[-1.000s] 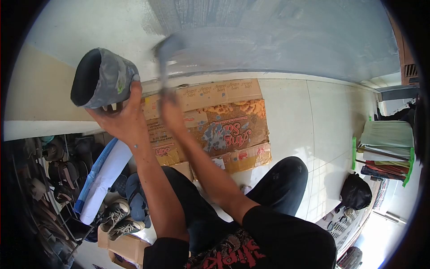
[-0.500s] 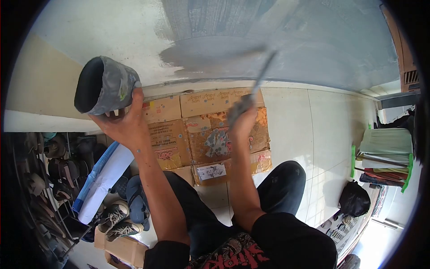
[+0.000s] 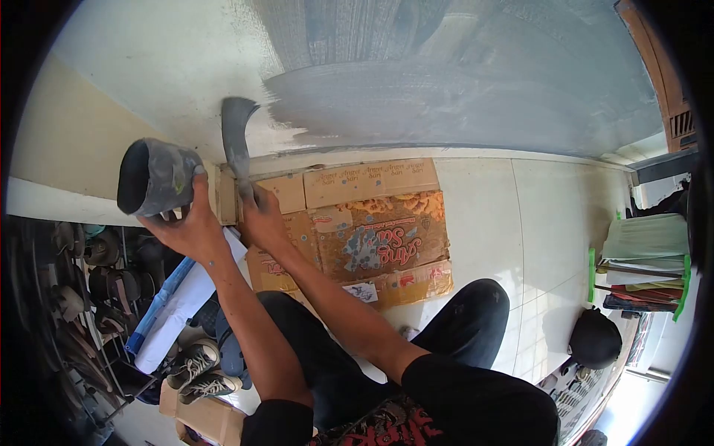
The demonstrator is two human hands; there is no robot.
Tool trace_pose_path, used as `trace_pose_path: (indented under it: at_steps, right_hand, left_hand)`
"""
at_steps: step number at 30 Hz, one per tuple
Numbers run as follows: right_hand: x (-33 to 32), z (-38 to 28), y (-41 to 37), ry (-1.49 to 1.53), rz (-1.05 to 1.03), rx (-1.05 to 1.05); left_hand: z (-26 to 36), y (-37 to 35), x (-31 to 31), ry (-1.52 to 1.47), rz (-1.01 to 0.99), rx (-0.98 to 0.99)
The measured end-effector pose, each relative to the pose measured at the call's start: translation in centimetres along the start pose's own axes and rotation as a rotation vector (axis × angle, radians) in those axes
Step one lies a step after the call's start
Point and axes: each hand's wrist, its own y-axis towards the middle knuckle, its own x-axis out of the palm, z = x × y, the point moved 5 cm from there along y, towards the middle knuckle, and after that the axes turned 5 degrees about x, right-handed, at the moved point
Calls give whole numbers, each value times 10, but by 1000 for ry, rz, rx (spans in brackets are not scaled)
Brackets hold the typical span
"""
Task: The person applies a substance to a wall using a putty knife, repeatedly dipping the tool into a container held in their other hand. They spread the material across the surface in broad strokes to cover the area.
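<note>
My left hand [image 3: 186, 230] grips a paint-smeared grey cup [image 3: 175, 177], tilted with its dark mouth facing left. What is inside the cup does not show. My right hand [image 3: 264, 221] is closed around the handle of a paintbrush [image 3: 236, 130], just right of the cup. The brush's wide grey bristles point up, their tip bent to the right against the pale part of the wall [image 3: 175, 67]. Beside it begins the wet grey paint [image 3: 372, 97], with a ragged left edge.
Flattened cardboard [image 3: 327, 223] with grey spots covers the floor tiles [image 3: 480, 215] below the wall. Left are a shoe rack [image 3: 97, 297], a white roll [image 3: 182, 305], sneakers [image 3: 197, 364] and a carton [image 3: 208, 416]. Right stand a green-ended rack [image 3: 643, 238] and a black round object [image 3: 595, 338].
My right hand has swung left with the paintbrush, from over the cardboard's right side to beside the cup. My left hand has lowered the cup slightly.
</note>
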Motion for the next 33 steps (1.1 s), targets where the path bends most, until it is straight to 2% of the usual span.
trace_pose_path:
  at_steps: [2, 4, 6, 7, 8, 11, 13, 15, 16, 17, 18, 19, 20, 21, 23, 26, 28, 30, 31, 32, 33]
  right_hand:
    - [-8, 5, -13, -44, -38, 91]
    - [-39, 30, -26, 64, -11, 56]
    - [-98, 64, -30, -194, 379, -249]
    - [-134, 34, -38, 115, 429, 68]
    - [-158, -8, -36, 536, 419, 6]
    - [-233, -65, -20, 602, 491, -78]
    - [-254, -83, -2, 450, 496, -63]
    - [-227, -82, 10, 297, 526, 98]
    - [-193, -86, 12, 323, 662, 33]
    - [-182, -46, 31, -11, 547, 131]
    - [-152, -36, 32, -111, 356, 188]
    - [-110, -65, 8, -103, 292, 110]
    - [-76, -31, 20, -205, 253, -82]
    - [-46, -45, 8, -154, 105, 12]
    - [-1, -39, 1, 39, -60, 20]
    - [-2, -50, -24, -5, -124, 87]
    - [-28, -1, -31, -492, 250, -535]
    - [-95, -29, -53, -257, 204, -290]
    - [-124, -56, -59, 55, 405, -226]
    - [-162, -65, -54, 296, 386, -42]
    - [-186, -100, -53, 524, 489, -24]
  left_hand:
    - [4, 3, -6, 11, 18, 23]
    - [7, 3, -8, -2, 22, 7]
    - [6, 3, -7, -23, 24, -13]
    - [3, 4, -7, -18, 26, -15]
    - [0, 3, -7, -12, 28, -18]
    - [-6, 1, 0, -2, -1, -18]
    - [-3, -1, 5, -17, -6, -29]
    - [-3, -3, 9, -24, -16, -41]
    - [-4, -2, 9, -44, 11, -31]
    - [-5, 0, 8, -65, 41, -19]
    - [-6, 3, 8, -69, 41, -16]
    - [-8, 5, 4, -23, 63, -12]
    - [-10, 7, 1, 25, 83, -8]
    - [-12, 9, -2, 26, 80, -6]
    - [-19, 11, -11, -11, 136, -48]
    - [-13, 13, -21, -29, 165, 7]
    - [-12, 15, -27, -52, 174, -17]
    - [-14, 16, -27, -83, 180, -52]
    - [-15, 17, -27, -53, 155, -35]
    - [-17, 17, -28, -24, 130, -17]
    - [-20, 16, -28, -32, 134, -21]
